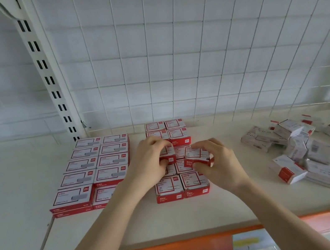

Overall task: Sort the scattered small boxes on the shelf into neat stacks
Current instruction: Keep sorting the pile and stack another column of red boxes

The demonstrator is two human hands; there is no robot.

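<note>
On the shelf point(133, 225), between the neat left rows point(76, 180) and the messy pile point(295, 146) on the right, both hands work at the middle stacks point(168, 187). The left hand point(150, 160) curls round a red box point(168, 154). The right hand point(216, 159) pinches a tilted box point(196, 156) just above the stacks. If the tilted box lands crooked, it may slide off or push the boxes beside it out of line.

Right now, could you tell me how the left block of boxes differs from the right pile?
The left block lies flat in two straight columns; the right pile is tumbled, boxes tilted and overlapping. The left block shows labelled tops with red frames; the right pile shows mostly pale faces at mixed angles. Both are red-and-white boxes on the shelf.
</note>
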